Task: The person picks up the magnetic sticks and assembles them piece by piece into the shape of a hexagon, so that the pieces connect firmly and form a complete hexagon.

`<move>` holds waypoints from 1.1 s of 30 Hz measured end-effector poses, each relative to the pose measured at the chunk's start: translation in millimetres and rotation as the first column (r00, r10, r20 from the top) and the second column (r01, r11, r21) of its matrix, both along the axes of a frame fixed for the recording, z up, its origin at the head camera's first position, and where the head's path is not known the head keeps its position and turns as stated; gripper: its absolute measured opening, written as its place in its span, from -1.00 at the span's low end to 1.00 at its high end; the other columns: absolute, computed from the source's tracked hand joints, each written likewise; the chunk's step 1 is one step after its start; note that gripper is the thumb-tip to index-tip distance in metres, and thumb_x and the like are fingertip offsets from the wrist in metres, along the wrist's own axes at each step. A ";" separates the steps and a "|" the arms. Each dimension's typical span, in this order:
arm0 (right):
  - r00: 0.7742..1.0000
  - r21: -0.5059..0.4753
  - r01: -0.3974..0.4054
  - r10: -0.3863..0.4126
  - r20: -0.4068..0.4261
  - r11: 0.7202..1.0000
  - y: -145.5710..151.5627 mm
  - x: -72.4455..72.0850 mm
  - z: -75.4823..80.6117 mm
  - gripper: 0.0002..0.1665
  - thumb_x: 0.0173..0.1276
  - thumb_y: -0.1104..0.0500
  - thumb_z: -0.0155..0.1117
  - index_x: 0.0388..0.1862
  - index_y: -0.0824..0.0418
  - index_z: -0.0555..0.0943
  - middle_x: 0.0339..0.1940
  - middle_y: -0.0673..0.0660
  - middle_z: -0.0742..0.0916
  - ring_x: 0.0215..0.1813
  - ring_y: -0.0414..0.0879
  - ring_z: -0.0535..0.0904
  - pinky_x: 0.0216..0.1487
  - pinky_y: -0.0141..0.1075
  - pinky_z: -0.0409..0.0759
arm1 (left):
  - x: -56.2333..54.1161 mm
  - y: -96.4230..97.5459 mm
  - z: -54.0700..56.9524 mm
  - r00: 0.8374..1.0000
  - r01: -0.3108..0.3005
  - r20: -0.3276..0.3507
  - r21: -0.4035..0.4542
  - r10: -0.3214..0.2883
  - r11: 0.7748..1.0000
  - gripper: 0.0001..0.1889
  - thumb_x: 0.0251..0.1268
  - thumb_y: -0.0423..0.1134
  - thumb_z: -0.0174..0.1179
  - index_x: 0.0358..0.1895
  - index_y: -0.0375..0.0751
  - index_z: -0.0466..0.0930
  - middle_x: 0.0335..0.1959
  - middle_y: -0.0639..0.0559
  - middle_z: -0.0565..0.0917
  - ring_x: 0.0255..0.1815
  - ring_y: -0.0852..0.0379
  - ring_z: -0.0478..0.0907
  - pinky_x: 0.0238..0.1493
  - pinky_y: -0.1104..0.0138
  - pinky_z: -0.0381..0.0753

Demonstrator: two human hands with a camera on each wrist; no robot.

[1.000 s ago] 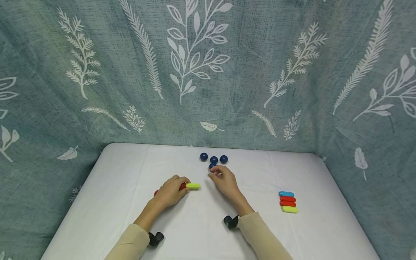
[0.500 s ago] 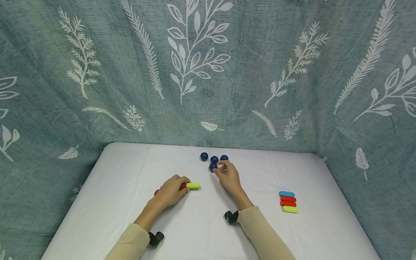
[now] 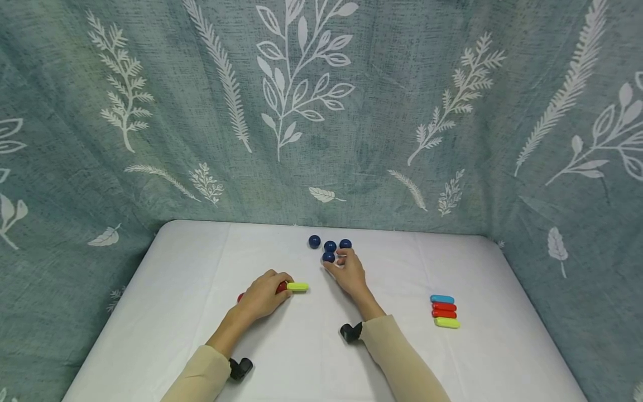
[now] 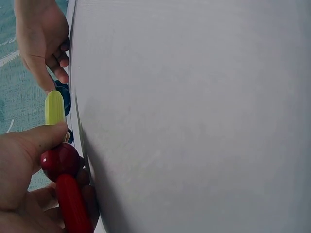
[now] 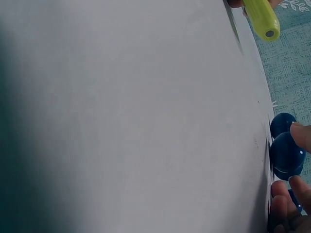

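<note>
My left hand (image 3: 263, 295) grips a joined piece above the white table. Its yellow rod (image 3: 297, 287) points right from a red ball (image 4: 60, 161), with a red rod (image 4: 74, 206) behind the ball. The rod's free end shows a small grey disc in the right wrist view. Another red ball (image 3: 240, 297) peeks out left of that hand, mostly hidden. At the back, my right hand (image 3: 353, 274) has thumb and fingers spread beside the nearest dark blue ball (image 3: 329, 257). The thumb is close to this ball; whether it touches cannot be told.
Three more blue balls, left (image 3: 314, 242), middle (image 3: 330, 246) and right (image 3: 345, 244), sit near the table's back edge. On the right lie a blue rod (image 3: 442, 299), two red rods (image 3: 444, 307) and a yellow rod (image 3: 447, 323), side by side. A patterned curtain (image 3: 372, 139) hangs behind.
My right hand has shifted slightly right and away from me, uncovering the nearest blue ball, then edged back left towards it. The left hand and its piece have stayed still.
</note>
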State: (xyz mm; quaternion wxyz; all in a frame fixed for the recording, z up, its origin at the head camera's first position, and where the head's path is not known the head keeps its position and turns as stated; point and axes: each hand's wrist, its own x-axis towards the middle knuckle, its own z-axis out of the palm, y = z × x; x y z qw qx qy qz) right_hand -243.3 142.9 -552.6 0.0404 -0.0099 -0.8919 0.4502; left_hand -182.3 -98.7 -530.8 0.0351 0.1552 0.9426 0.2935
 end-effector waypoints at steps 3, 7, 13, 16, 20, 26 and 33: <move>1.000 0.027 0.011 -0.010 -0.007 1.000 -2.4 0.0 0.8 -0.45 0.28 0.02 0.47 0.14 0.26 0.55 -0.22 0.12 0.65 -0.14 0.02 0.56 -0.03 0.01 0.40 | 0.3 -0.8 0.6 1.000 0.002 0.001 0.000 -0.002 1.000 -0.78 0.33 -0.20 0.35 0.00 0.00 0.66 -0.17 -0.01 0.59 -0.27 0.12 0.48 -0.19 0.14 0.50; 1.000 0.055 0.017 -0.017 -0.008 0.998 -4.0 0.5 1.8 -0.47 0.27 0.01 0.48 0.11 0.24 0.56 -0.22 0.10 0.65 -0.11 0.03 0.57 0.04 0.08 0.35 | 0.2 -1.0 1.0 1.000 0.003 0.001 0.005 -0.003 1.000 -0.78 0.32 -0.21 0.35 0.00 -0.01 0.66 -0.16 -0.02 0.59 -0.26 0.11 0.48 -0.20 0.13 0.51; 1.000 0.062 0.021 -0.021 -0.010 0.998 -4.9 1.2 3.2 -0.50 0.28 0.01 0.47 0.07 0.24 0.57 -0.23 0.10 0.64 -0.11 0.05 0.56 0.05 0.09 0.32 | -0.3 -1.2 1.5 1.000 0.002 -0.002 0.006 -0.002 1.000 -0.78 0.32 -0.21 0.35 0.00 -0.01 0.67 -0.17 -0.02 0.59 -0.27 0.11 0.48 -0.20 0.13 0.50; 1.000 0.066 0.019 -0.019 -0.006 0.998 -5.1 1.3 3.4 -0.52 0.30 0.01 0.46 0.07 0.24 0.57 -0.23 0.10 0.63 -0.12 0.05 0.55 0.05 0.08 0.32 | -0.7 -1.4 1.1 1.000 0.003 -0.003 0.008 -0.003 1.000 -0.77 0.32 -0.21 0.36 0.00 -0.01 0.67 -0.17 -0.02 0.59 -0.27 0.10 0.48 -0.21 0.13 0.51; 1.000 0.067 0.016 -0.016 -0.005 0.998 -5.0 1.7 3.5 -0.54 0.31 0.01 0.44 0.06 0.23 0.57 -0.22 0.10 0.62 -0.12 0.05 0.53 0.04 0.08 0.31 | -0.9 -1.6 1.1 1.000 0.004 -0.004 0.011 -0.004 1.000 -0.78 0.31 -0.22 0.36 0.00 -0.02 0.67 -0.16 -0.03 0.59 -0.26 0.10 0.49 -0.20 0.12 0.51; 1.000 0.041 0.015 -0.013 -0.028 0.999 -4.3 2.7 3.6 -0.67 0.34 0.07 0.38 -0.03 0.24 0.62 -0.25 0.11 0.63 -0.14 0.05 0.53 0.00 0.04 0.33 | -0.9 -1.9 1.6 1.000 0.003 0.005 0.015 -0.003 1.000 -0.76 0.31 -0.21 0.36 0.01 -0.01 0.66 -0.17 -0.01 0.58 -0.26 0.11 0.48 -0.20 0.13 0.51; 1.000 0.062 0.013 -0.012 -0.017 0.998 -5.8 1.5 4.9 -0.63 0.32 0.05 0.40 -0.01 0.22 0.60 -0.24 0.12 0.64 -0.14 0.05 0.54 0.02 0.06 0.34 | -2.3 -2.0 0.3 1.000 0.002 0.005 0.011 -0.002 1.000 -0.76 0.31 -0.22 0.36 0.01 -0.03 0.67 -0.17 -0.01 0.58 -0.26 0.11 0.48 -0.19 0.13 0.50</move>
